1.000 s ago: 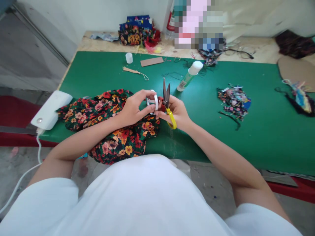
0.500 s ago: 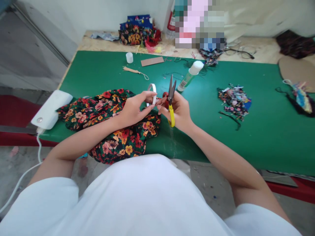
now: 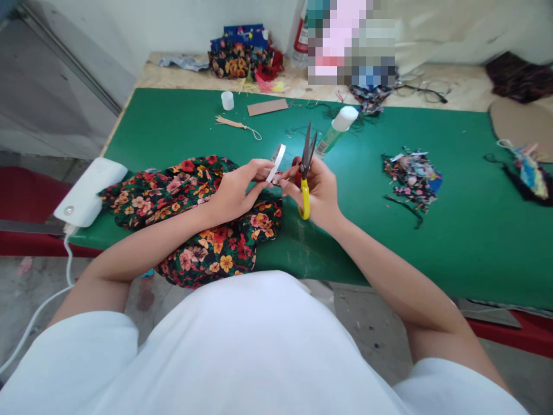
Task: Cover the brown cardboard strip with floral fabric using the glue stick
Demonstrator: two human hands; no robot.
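Observation:
My left hand (image 3: 244,187) is closed, pinching a narrow white roll of tape (image 3: 277,161) between thumb and fingers. Close by on the right, my right hand (image 3: 317,187) is closed round scissors (image 3: 306,164) with yellow and red handles, their dark blades pointing up and slightly apart. My right fingertips meet near the roll's lower edge; whether they hold its loose end is too small to tell. Under my left hand and forearm lies dark floral cloth (image 3: 224,236), bunched up and partly over the table's front edge. A glue stick (image 3: 334,132) stands just behind my right hand.
On the green table (image 3: 363,230) lie a white cap (image 3: 227,100), a cardboard strip (image 3: 268,107), a beige tassel (image 3: 235,123) and a heap of fabric scraps (image 3: 412,178). A white corded box (image 3: 90,193) sits at the left edge. Glasses (image 3: 421,93) lie at the back.
The tape roll has tilted to the right in my left hand. My right hand, with the scissors, has shifted slightly right and the blades lean further right.

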